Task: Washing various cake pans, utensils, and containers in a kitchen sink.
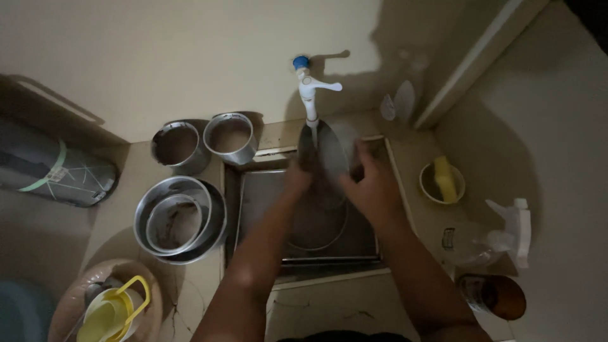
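Over the sink (253, 202), under the white tap (309, 88), both hands hold a dark round plate (329, 155) on edge, tilted toward the wall. The left hand (297, 177) grips the plate's left rim, its fingers closed on it, though the dim light hides how they lie. The right hand (370, 187) has its fingers curled round the right rim, the back of the hand toward the camera. On the surface left of the sink stand two steel pots (202, 142) side by side against the wall, and nearer, a stack of nested steel bowls (180, 218). At the lower left corner a basket (69, 304) holds a yellow cup (114, 313). Right of the sink sits a small bowl (425, 187) with a yellow sponge (445, 177) in it, then a clear spray bottle (487, 237) lying near a brown jar (494, 294).
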